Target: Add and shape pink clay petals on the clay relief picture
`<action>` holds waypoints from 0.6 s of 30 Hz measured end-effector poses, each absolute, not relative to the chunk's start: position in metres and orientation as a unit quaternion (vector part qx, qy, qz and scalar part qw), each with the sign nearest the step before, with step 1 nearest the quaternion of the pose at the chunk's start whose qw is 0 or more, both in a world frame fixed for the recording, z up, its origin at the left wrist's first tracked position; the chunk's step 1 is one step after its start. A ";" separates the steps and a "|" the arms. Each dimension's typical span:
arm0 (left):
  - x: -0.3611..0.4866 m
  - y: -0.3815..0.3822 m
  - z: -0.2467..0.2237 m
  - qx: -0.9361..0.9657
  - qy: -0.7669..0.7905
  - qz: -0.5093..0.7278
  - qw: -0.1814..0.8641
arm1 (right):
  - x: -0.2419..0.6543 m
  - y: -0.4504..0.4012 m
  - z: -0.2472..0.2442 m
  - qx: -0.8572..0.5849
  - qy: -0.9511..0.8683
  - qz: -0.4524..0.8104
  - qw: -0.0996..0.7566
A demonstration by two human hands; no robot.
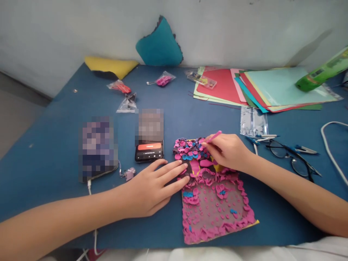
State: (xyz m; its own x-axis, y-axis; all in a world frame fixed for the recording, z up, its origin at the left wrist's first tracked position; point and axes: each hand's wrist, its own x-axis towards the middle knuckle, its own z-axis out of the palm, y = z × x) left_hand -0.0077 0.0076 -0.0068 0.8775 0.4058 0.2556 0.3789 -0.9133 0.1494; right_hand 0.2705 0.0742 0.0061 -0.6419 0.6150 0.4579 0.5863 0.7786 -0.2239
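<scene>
In the lower centre of the frame, a clay-covered panel [212, 208] lies flat on the desk [59, 145], edged with pink ruffles and dotted with pink and blue pieces. Its left edge is touched by the fingertips of the left hand [156, 186], which is spread palm down, nothing seen gripped in it. By the panel's upper right part, a slim pink stick [216, 135] is pinched between the thumb and fingers of the right hand [225, 150]. The crowded petals there could be flattened or dislodged if the stick is pressed too hard; the ruffles under the left fingertips could be smeared by too much weight, and the panel could be skewed if that touch is too light.

Right of centre, spectacles [289, 156] could be knocked by a sweep of the right forearm. Left of centre, a phone [149, 155] is placed. Farther off, coloured sheets [220, 88] are stacked at upper right.
</scene>
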 end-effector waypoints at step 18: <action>-0.006 0.006 -0.006 0.962 0.215 0.159 0.054 | 0.302 0.047 0.017 -0.422 -0.833 0.058 0.352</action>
